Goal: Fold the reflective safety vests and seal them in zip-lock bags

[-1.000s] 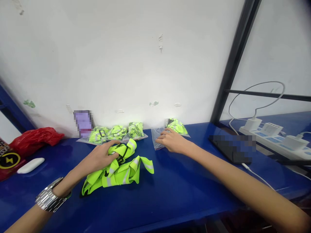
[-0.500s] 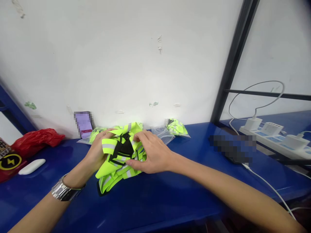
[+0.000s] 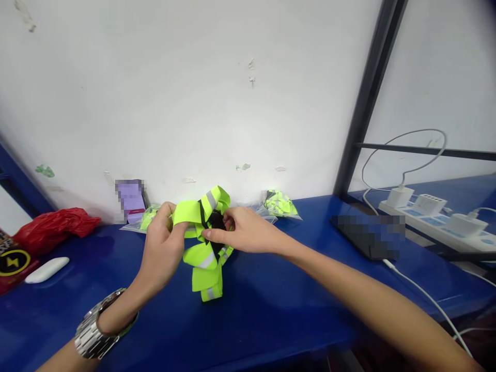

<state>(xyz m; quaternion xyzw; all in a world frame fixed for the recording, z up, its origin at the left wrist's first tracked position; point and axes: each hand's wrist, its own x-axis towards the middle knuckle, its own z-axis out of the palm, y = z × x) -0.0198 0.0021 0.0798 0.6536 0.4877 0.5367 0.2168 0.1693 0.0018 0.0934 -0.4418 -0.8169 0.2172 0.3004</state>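
Note:
A neon yellow hi-vis vest (image 3: pixel 205 263) with grey reflective strips and black trim hangs bunched above the blue table, its lower end resting near the tabletop. My left hand (image 3: pixel 160 243) pinches a yellow band of it at the left side. My right hand (image 3: pixel 240 230) holds the black part at its top from the right. A metal watch (image 3: pixel 101 325) sits on my left wrist. Behind the hands, against the wall, lie folded yellow vests in clear plastic bags (image 3: pixel 279 203), with another bag (image 3: pixel 149 218) partly hidden by my left hand.
The blue table (image 3: pixel 271 305) runs along a white wall. To the left lie a red plastic bag (image 3: pixel 54 225) and a white oblong object (image 3: pixel 46 269). To the right are a dark tablet (image 3: pixel 368 236), a white cable, a power strip (image 3: pixel 430 217) and a black metal upright (image 3: pixel 368 103).
The vest has been lifted from the table and hangs more loosely, with the black part now at the top. My hands have risen and moved slightly apart, and the bags behind show again.

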